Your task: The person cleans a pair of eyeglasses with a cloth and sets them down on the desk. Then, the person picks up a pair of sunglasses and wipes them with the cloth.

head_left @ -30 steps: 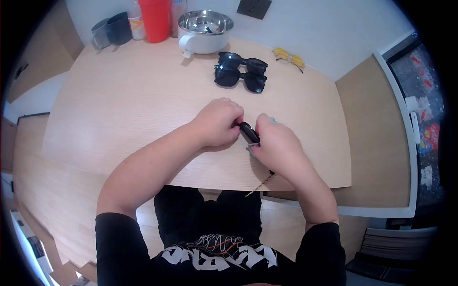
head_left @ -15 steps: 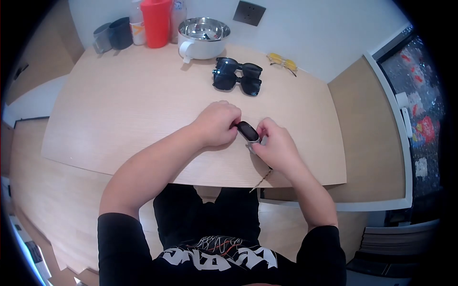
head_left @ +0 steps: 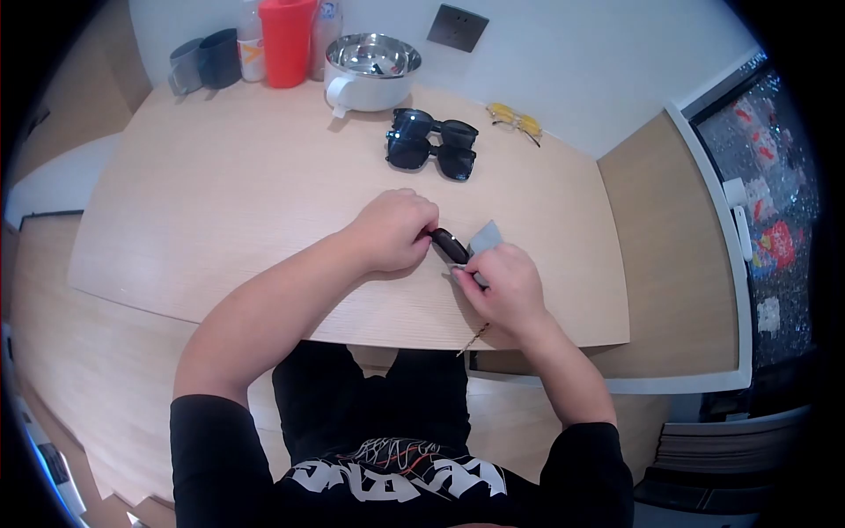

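My left hand [head_left: 398, 231] is closed in a pinch on the near-left end of a black fitness band [head_left: 451, 245], whose dark oval face tilts between my hands. On the other side, my right hand [head_left: 509, 283] is closed around a grey-blue cloth [head_left: 485, 236], pressing it against the band's lower right end. One corner of the cloth sticks up above the fingers. The band's strap is mostly hidden by the hands. Below my right wrist, a thin patterned cord [head_left: 474, 339] hangs over the table's front edge.
Two pairs of black sunglasses [head_left: 431, 145] lie beyond my hands, with yellow-lensed glasses [head_left: 515, 121] to their right. Along the wall stand a white-handled steel bowl [head_left: 373, 79], a red container [head_left: 287, 44], bottles and dark mugs [head_left: 220, 60]. A wooden panel [head_left: 673, 246] borders the table's right side.
My right hand has moved slightly down and now grips the cloth, whose corner shows above the fingers. The band has turned, showing its face more edge-on. My left hand keeps its pinch.
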Motion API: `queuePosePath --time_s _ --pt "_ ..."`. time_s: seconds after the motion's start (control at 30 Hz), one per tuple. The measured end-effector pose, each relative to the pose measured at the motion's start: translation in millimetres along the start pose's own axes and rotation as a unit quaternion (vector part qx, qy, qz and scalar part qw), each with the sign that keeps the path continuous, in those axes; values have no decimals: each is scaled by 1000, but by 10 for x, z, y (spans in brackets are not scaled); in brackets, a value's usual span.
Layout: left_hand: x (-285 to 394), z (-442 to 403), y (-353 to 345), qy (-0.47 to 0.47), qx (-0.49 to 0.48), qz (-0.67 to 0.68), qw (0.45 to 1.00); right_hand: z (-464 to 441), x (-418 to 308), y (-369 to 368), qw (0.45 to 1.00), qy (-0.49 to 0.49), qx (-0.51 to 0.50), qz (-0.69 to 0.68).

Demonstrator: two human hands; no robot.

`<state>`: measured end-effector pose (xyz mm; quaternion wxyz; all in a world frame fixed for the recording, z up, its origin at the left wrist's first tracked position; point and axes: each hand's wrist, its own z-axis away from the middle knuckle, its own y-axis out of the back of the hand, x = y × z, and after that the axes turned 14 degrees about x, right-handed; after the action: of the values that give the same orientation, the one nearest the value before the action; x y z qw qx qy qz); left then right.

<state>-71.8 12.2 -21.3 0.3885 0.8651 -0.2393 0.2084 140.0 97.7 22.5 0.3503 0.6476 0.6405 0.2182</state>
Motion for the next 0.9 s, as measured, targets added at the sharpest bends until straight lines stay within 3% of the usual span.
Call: queuePosePath --time_s 0.13,0.33,0.9 --pt "11 -4 8 3 -6 -7 1000 -44 -9 11 997 10 -44 -59" --pt "13 -14 5 9 -8 -13 1000 -66 -90 113 978 -166 -92 -92" --pt "8 -10 -13 19 -6 -13 1000 189 -65 237 996 -32 72 -52"
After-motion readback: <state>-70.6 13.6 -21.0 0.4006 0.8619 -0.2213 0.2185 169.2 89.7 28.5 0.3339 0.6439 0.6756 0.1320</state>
